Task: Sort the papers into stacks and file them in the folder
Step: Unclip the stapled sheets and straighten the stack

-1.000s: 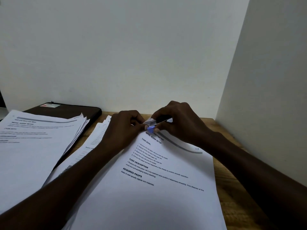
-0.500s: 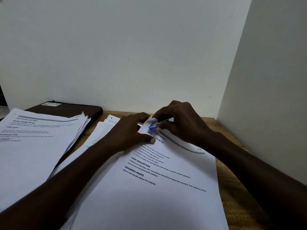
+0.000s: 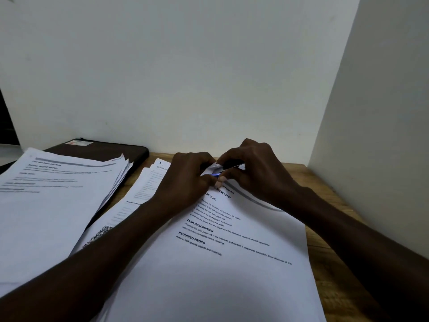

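Note:
A stack of printed papers (image 3: pixel 220 263) lies in front of me on the wooden table (image 3: pixel 325 252). My left hand (image 3: pixel 185 180) has curled fingers and pinches the stack's raised top corner. My right hand (image 3: pixel 257 173) grips a small dark and silver stapler-like tool (image 3: pixel 228 167) with a blue tip, set against that same corner. A second paper stack (image 3: pixel 46 205) lies to the left, partly on a dark brown folder (image 3: pixel 104 149) that is closed. More sheets (image 3: pixel 148 182) stick out from under my left forearm.
A white wall runs along the table's back edge. A pale side panel (image 3: pixel 371 159) closes off the right. Bare wood shows in a narrow strip to the right of the front stack.
My left hand lay flat on the page half a second ago; its fingers have curled back onto the corner. My right hand with the tool has hardly moved.

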{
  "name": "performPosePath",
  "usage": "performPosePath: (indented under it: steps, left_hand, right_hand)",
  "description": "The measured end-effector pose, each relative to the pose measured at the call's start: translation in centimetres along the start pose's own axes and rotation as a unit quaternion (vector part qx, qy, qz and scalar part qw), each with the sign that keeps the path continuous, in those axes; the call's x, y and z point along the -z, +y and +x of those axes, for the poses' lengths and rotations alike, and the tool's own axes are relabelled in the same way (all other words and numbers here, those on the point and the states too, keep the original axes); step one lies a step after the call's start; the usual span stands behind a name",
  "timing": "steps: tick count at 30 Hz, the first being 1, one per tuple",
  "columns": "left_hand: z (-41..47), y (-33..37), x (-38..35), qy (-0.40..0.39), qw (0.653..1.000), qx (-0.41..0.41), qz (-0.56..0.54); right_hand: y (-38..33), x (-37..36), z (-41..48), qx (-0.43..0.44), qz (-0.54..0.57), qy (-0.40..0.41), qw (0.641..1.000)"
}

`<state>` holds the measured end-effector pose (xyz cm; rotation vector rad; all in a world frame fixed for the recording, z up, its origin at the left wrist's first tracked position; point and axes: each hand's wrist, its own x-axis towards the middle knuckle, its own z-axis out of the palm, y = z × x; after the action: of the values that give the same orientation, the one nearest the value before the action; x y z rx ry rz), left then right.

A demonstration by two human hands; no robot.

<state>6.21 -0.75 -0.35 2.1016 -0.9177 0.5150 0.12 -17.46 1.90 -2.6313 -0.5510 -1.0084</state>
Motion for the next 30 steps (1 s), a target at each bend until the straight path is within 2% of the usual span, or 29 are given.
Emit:
performPosePath:
  steps: [7, 17, 20, 24, 30]
  left_hand:
    - [-0.3, 0.1, -0.4, 0.031, 0.999, -0.016, -0.014]
    - [-0.7, 0.3, -1.0, 0.061, 0.998, 0.003, -0.025]
    - [-0.5, -0.5, -1.2, 0.005, 0.999, 0.034, -0.019]
    - [-0.4, -1.6, -0.9, -0.107, 0.985, 0.083, -0.110]
    - [0.3, -2.0, 0.6, -0.113, 0.978, 0.115, -0.129]
  right_hand:
    - [-0.3, 0.0, 0.0, 0.001, -0.008, 0.017, 1.000]
    - [0.0, -0.8, 0.1, -0.011, -0.024, 0.008, 1.000]
    - [0.1, -0.9, -0.4, -0.008, -0.035, -0.019, 0.999]
    - [0.6, -0.6, -0.8, -0.040, 0.006, -0.064, 0.997]
    - [2.1, 0.4, -0.5, -0.079, 0.030, -0.122, 0.989]
